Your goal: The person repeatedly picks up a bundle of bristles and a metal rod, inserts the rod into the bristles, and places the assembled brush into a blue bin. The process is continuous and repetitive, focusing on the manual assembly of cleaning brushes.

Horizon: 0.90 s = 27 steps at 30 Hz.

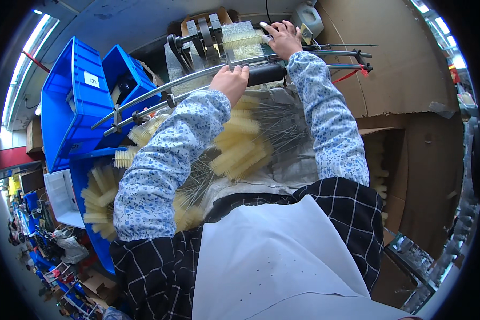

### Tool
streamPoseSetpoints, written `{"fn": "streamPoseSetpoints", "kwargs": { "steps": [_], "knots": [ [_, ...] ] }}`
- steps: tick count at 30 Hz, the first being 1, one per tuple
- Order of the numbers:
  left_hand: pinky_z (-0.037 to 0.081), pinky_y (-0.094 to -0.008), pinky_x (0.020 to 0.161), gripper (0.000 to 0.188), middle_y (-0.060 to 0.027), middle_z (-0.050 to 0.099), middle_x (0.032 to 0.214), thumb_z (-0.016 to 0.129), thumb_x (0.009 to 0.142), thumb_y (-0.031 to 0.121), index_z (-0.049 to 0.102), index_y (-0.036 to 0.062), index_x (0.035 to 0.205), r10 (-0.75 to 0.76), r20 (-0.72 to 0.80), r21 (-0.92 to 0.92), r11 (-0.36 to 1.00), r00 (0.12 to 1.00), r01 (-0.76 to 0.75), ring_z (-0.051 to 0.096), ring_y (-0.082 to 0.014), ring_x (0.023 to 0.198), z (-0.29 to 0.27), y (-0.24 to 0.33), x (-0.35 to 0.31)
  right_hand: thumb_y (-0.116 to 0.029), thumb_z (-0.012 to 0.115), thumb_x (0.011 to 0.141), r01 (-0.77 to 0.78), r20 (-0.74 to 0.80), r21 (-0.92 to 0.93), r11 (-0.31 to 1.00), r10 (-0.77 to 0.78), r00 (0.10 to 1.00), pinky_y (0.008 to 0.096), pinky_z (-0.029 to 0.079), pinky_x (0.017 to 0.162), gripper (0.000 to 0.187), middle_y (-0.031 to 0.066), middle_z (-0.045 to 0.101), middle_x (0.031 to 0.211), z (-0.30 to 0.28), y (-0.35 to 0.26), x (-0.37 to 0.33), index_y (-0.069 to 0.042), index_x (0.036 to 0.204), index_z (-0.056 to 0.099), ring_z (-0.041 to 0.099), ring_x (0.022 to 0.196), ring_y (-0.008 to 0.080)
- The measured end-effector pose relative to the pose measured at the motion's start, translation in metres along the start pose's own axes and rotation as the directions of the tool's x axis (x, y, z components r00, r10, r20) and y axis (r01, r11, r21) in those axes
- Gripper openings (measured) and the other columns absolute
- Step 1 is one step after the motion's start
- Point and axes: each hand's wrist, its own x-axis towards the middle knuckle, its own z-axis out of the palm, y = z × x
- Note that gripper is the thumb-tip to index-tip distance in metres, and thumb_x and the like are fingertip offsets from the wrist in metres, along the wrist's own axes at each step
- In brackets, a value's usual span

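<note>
Well, one brush (242, 39) (yellow) flanks the right hand (286, 41); left hand (230, 84) apart.

Cool white light from a long white strip lamp (17, 80), upper left, reaches my remote fisheye lens, burning out at its core. Soft light evens the pale blue-white apron (272, 245); polished steel rods (176, 82) glint. Shade fills the open brown cardboard box (397, 197) beyond the right edge of the grey-white cloth (298, 165). Black corners frame curved, soft-detailed margins.
</note>
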Motion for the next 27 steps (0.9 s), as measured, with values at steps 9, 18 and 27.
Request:
{"fn": "streamPoseSetpoints", "kwargs": {
  "steps": [9, 18, 27],
  "knots": [
    [0.040, -0.0312, 0.086, 0.046, -0.0173, 0.055, 0.107, 0.054, 0.079, 0.012, 0.040, -0.0044, 0.119, 0.005, 0.049, -0.038, 0.999, 0.999, -0.003, 0.059, -0.0242, 0.084, 0.001, -0.007, 0.004, -0.030, 0.055, 0.076, -0.163, 0.073, 0.140, 0.977, 0.154, 0.985, 0.0397, 0.035, 0.085, 0.041, 0.0042, 0.056, 0.108, -0.015, -0.013, -0.023, -0.014, 0.115, 0.051, 0.047, 0.101, 0.0229],
    [0.039, -0.0361, 0.090, 0.064, -0.0182, 0.022, 0.136, 0.055, 0.082, 0.023, 0.021, 0.0074, 0.133, -0.010, 0.546, -0.161, 0.980, 0.838, 0.117, 0.047, -0.0345, 0.106, -0.067, -0.033, -0.026, -0.018, 0.055, 0.076, -0.094, 0.016, 0.297, 0.950, 0.093, 0.996, 0.0393, 0.038, 0.083, 0.035, 0.0042, 0.057, 0.108, -0.002, -0.026, -0.012, -0.012, 0.110, 0.055, 0.054, 0.099, 0.0212],
    [0.040, -0.0360, 0.084, 0.047, -0.0166, 0.053, 0.106, 0.057, 0.078, 0.018, 0.040, 0.0032, 0.119, -0.209, 0.472, -0.275, 0.888, 0.857, 0.368, 0.050, -0.0316, 0.099, -0.152, -0.097, -0.209, -0.014, 0.054, 0.074, -0.114, 0.048, 0.298, 0.948, 0.104, 0.993, 0.0404, 0.037, 0.081, 0.033, 0.0047, 0.057, 0.104, -0.012, -0.057, -0.016, -0.011, 0.106, 0.056, 0.054, 0.097, 0.0215]
  ]
}}
